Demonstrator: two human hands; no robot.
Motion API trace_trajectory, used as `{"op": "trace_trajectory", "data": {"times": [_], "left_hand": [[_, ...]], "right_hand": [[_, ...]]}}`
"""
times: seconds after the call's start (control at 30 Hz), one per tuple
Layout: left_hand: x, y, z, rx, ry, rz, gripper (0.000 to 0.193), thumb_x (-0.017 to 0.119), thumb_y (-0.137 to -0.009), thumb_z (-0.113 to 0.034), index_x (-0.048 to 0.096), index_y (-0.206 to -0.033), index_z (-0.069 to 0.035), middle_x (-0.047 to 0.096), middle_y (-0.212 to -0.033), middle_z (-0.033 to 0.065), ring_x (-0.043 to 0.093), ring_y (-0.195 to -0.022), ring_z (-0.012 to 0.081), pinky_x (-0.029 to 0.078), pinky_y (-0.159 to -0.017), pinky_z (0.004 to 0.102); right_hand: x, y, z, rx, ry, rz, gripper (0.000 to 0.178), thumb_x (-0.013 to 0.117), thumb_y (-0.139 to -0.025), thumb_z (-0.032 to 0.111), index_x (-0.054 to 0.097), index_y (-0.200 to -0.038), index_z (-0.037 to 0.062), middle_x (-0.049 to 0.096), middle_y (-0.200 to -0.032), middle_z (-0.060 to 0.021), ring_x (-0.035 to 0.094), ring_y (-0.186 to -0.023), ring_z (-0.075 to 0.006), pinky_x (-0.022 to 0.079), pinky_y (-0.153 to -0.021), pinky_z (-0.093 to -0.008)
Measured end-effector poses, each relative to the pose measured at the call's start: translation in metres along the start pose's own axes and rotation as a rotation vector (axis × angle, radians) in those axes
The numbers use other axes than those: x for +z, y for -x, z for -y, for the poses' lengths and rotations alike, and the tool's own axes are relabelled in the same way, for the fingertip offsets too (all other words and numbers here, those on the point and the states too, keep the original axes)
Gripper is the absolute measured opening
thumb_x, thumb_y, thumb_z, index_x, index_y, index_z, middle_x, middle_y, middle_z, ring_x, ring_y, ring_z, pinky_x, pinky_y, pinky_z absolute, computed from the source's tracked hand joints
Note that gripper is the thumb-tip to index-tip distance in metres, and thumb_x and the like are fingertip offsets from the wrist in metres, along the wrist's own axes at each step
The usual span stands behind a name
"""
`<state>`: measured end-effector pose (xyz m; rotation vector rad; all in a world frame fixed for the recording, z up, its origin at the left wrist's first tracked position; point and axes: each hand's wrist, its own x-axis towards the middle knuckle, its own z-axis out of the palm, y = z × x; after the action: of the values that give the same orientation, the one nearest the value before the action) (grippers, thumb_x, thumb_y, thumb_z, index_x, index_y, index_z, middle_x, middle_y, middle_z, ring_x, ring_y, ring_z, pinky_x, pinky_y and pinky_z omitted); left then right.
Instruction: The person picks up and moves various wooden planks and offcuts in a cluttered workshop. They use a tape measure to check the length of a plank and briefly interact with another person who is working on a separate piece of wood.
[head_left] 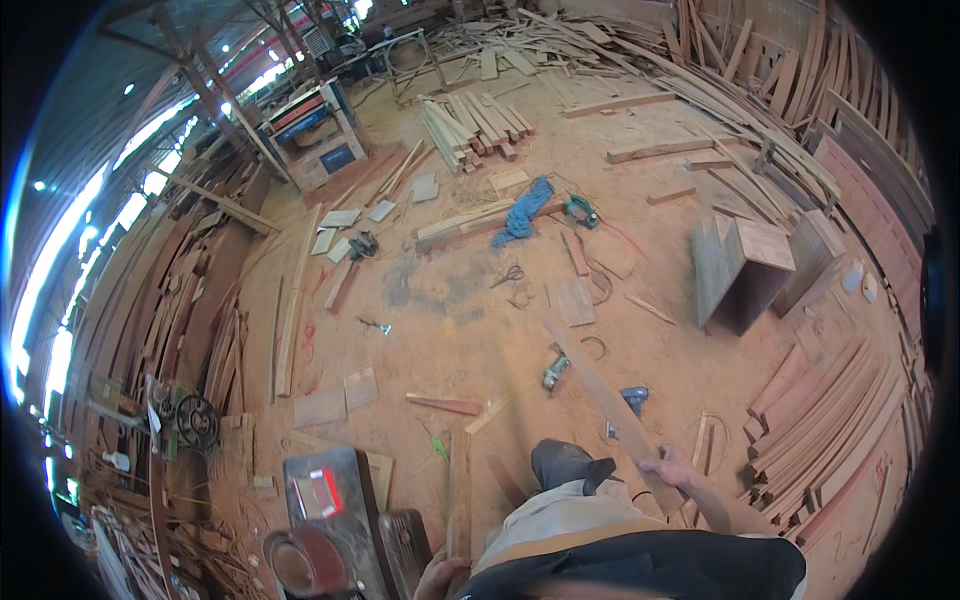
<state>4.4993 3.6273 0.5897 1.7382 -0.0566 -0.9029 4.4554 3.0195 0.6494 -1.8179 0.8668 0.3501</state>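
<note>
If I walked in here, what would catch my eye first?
Probably the blue cloth, draped over timber above the picture's centre. Next, perhaps, the long plank slanting up and left from the right hand, then the grey box standing open on the right.

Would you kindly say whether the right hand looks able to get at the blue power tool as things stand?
Probably not: the right hand seems occupied gripping the long board, which, in this view, covers part of the blue power tool.
</note>
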Motion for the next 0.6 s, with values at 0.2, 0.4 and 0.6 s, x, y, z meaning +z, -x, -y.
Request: {"op": "trace_trajectory", "data": {"times": [0.2,0.4,0.6], "left_hand": [[-0.094,-0.127,-0.162,-0.442,0.324,-0.210,0.054,0.079,-0.077,-0.011,0.062,-0.127,0.002,0.071,-0.110,0.0164,0.068,-0.105,0.0241,0.053,-0.095,0.0358],[-0.188,-0.268,-0.251,-0.435,0.358,-0.288,0.056,0.079,-0.077,-0.011,0.062,-0.128,0.002,0.071,-0.110,0.0165,0.068,-0.105,0.0241,0.053,-0.094,0.0358],[-0.277,-0.391,-0.340,-0.437,0.393,-0.319,0.058,0.080,-0.076,-0.012,0.061,-0.129,0.002,0.071,-0.110,0.0166,0.068,-0.105,0.0240,0.053,-0.093,0.0358]], "right_hand": [[0.031,-0.142,0.090,0.081,-0.062,-0.028,0.051,0.084,-0.078,0.033,0.073,-0.111,-0.0037,0.077,-0.094,-0.0150,0.074,-0.083,-0.0229,0.058,-0.077,-0.0368],[0.050,-0.311,0.246,0.105,0.129,0.006,0.049,0.083,-0.078,0.035,0.075,-0.107,-0.0035,0.077,-0.092,-0.0137,0.074,-0.082,-0.0228,0.058,-0.077,-0.0379],[0.062,-0.450,0.391,0.083,0.057,0.069,0.052,0.083,-0.077,0.035,0.074,-0.109,-0.0062,0.077,-0.095,-0.0165,0.074,-0.085,-0.0246,0.057,-0.078,-0.0373]]}}
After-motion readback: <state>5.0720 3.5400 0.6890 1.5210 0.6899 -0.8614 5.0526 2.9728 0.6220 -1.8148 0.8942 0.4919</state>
